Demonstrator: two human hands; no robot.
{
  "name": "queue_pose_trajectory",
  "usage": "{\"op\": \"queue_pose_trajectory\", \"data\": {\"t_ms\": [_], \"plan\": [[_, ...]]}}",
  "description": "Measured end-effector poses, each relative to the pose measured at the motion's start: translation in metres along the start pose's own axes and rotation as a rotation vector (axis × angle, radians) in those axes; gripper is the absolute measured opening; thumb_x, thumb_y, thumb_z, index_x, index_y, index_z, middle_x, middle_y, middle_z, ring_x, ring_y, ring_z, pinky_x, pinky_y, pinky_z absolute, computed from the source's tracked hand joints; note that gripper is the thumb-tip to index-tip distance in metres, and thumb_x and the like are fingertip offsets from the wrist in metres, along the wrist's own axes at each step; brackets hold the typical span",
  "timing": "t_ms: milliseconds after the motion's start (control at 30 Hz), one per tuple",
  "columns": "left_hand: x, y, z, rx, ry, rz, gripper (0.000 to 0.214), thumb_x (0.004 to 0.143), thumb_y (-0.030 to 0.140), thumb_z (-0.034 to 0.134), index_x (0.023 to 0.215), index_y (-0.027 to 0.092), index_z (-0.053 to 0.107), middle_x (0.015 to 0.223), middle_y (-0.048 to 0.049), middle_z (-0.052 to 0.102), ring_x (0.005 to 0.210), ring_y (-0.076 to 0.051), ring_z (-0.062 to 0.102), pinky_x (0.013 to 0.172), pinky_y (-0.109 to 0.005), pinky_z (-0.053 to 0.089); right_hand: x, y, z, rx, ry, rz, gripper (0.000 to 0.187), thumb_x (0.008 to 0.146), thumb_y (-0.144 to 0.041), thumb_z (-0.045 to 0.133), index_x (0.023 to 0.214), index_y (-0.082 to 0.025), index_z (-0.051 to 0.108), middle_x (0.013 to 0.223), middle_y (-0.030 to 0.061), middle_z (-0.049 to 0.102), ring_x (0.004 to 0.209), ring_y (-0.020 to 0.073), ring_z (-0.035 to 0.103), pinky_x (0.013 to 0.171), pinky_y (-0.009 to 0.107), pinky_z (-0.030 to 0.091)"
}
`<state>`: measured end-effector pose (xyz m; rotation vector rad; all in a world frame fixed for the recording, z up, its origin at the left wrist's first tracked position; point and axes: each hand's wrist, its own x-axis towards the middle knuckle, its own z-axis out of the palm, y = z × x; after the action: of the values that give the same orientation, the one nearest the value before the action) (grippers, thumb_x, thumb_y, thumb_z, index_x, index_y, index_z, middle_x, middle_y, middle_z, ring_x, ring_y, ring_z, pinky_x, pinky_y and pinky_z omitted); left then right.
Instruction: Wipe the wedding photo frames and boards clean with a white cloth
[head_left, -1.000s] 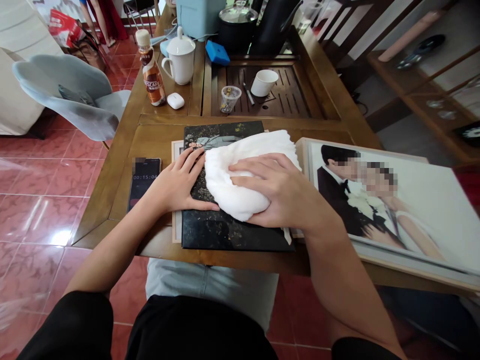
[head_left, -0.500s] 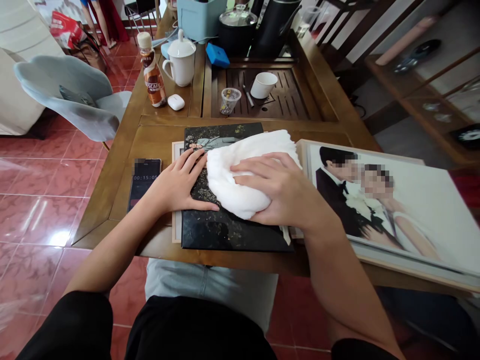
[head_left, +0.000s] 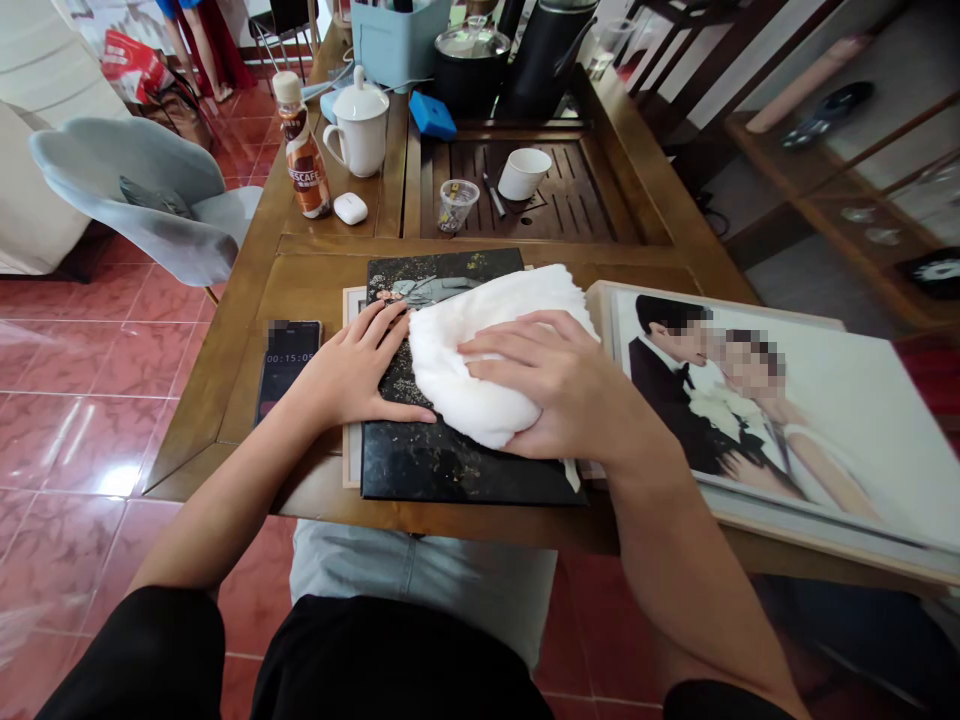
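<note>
A black photo album (head_left: 450, 465) lies on the wooden table (head_left: 300, 270) in front of me. My left hand (head_left: 352, 370) rests flat on the album's left part, fingers stretched out. My right hand (head_left: 559, 385) presses a white cloth (head_left: 480, 340) down on the album cover, fingers curled over the cloth. The cloth hides the album's upper right part.
A large framed portrait (head_left: 817, 420) lies to the right. A phone (head_left: 285, 355) lies to the left. Farther back stand a coffee bottle (head_left: 302, 150), a lidded white mug (head_left: 360, 125), an earbud case (head_left: 350, 208), a plastic cup (head_left: 456, 203), a white cup (head_left: 523, 173) and kettles. A grey chair (head_left: 142, 195) stands at left.
My right hand has slid the white cloth slightly to the left over the album. The left hand has stayed in place.
</note>
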<state>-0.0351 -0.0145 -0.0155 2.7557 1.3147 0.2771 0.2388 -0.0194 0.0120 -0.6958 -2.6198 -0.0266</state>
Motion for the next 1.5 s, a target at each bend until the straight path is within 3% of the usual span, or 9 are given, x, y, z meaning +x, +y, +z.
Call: {"op": "queue_pose_trajectory", "data": {"t_ms": [233, 433, 633, 867, 1000, 1133, 1333, 1500], "plan": [[0.0001, -0.0005, 0.0003, -0.026, 0.000, -0.006, 0.124, 0.076, 0.101, 0.035, 0.160, 0.010, 0.030, 0.164, -0.0253, 0.035, 0.154, -0.043, 0.029, 0.123, -0.058, 0.033, -0.0009, 0.0012, -0.0030, -0.080, -0.023, 0.101, 0.032, 0.080, -0.030, 0.064, 0.111, -0.023, 0.069, 0.123, 0.0100, 0.076, 0.111, 0.0328, 0.069, 0.098, 0.051, 0.041], [0.0000, 0.0004, -0.0012, -0.027, -0.011, -0.006, 0.121, 0.076, 0.101, 0.038, 0.157, 0.010, 0.034, 0.164, -0.0248, 0.035, 0.155, -0.042, 0.028, 0.124, -0.056, 0.032, 0.0003, -0.0009, -0.0004, 0.017, 0.027, -0.024, 0.031, 0.081, -0.033, 0.064, 0.109, -0.019, 0.068, 0.122, 0.0110, 0.076, 0.108, 0.0304, 0.071, 0.095, 0.046, 0.043], [0.0003, -0.0002, -0.0003, -0.024, -0.014, -0.016, 0.126, 0.075, 0.102, 0.035, 0.160, 0.009, 0.030, 0.164, -0.0253, 0.035, 0.154, -0.042, 0.028, 0.123, -0.057, 0.033, -0.0010, 0.0002, -0.0024, -0.078, 0.015, 0.060, 0.032, 0.080, -0.028, 0.063, 0.109, -0.018, 0.067, 0.120, 0.0118, 0.076, 0.109, 0.0325, 0.070, 0.092, 0.048, 0.042], [0.0004, -0.0002, -0.0003, -0.021, -0.018, -0.009, 0.124, 0.075, 0.102, 0.036, 0.158, 0.008, 0.033, 0.164, -0.0258, 0.034, 0.155, -0.042, 0.028, 0.123, -0.057, 0.033, 0.0015, -0.0054, -0.0036, 0.054, -0.024, 0.066, 0.049, 0.079, -0.033, 0.068, 0.126, -0.020, 0.062, 0.126, 0.0122, 0.073, 0.115, 0.0329, 0.068, 0.097, 0.049, 0.040], [0.0000, -0.0007, 0.0000, -0.031, -0.011, -0.007, 0.122, 0.076, 0.101, 0.038, 0.158, 0.010, 0.034, 0.164, -0.0253, 0.035, 0.155, -0.043, 0.028, 0.123, -0.057, 0.034, -0.0004, -0.0029, -0.0040, 0.041, -0.037, 0.079, 0.046, 0.080, -0.034, 0.068, 0.125, -0.024, 0.063, 0.128, 0.0099, 0.073, 0.116, 0.0321, 0.067, 0.101, 0.050, 0.038], [-0.0001, -0.0012, 0.0004, -0.034, -0.010, -0.012, 0.124, 0.075, 0.101, 0.038, 0.160, 0.011, 0.029, 0.164, -0.0251, 0.035, 0.154, -0.043, 0.029, 0.122, -0.058, 0.035, -0.0018, -0.0002, -0.0043, -0.037, -0.047, 0.127, 0.045, 0.080, -0.032, 0.068, 0.124, -0.024, 0.064, 0.128, 0.0111, 0.073, 0.117, 0.0334, 0.067, 0.101, 0.051, 0.039], [0.0002, -0.0007, 0.0002, -0.031, -0.011, -0.010, 0.123, 0.075, 0.101, 0.037, 0.155, 0.008, 0.037, 0.163, -0.0264, 0.035, 0.155, -0.043, 0.028, 0.124, -0.057, 0.032, -0.0005, -0.0020, -0.0029, 0.018, -0.034, 0.065, 0.043, 0.081, -0.033, 0.067, 0.122, -0.023, 0.064, 0.128, 0.0108, 0.073, 0.116, 0.0314, 0.068, 0.102, 0.051, 0.040], [0.0000, -0.0014, 0.0009, -0.029, -0.002, -0.009, 0.123, 0.075, 0.101, 0.037, 0.159, 0.010, 0.031, 0.164, -0.0249, 0.035, 0.155, -0.042, 0.028, 0.124, -0.057, 0.032, -0.0011, -0.0014, -0.0037, -0.013, -0.024, 0.106, 0.043, 0.079, -0.032, 0.068, 0.121, -0.023, 0.065, 0.126, 0.0103, 0.073, 0.115, 0.0323, 0.068, 0.101, 0.052, 0.041]]}}
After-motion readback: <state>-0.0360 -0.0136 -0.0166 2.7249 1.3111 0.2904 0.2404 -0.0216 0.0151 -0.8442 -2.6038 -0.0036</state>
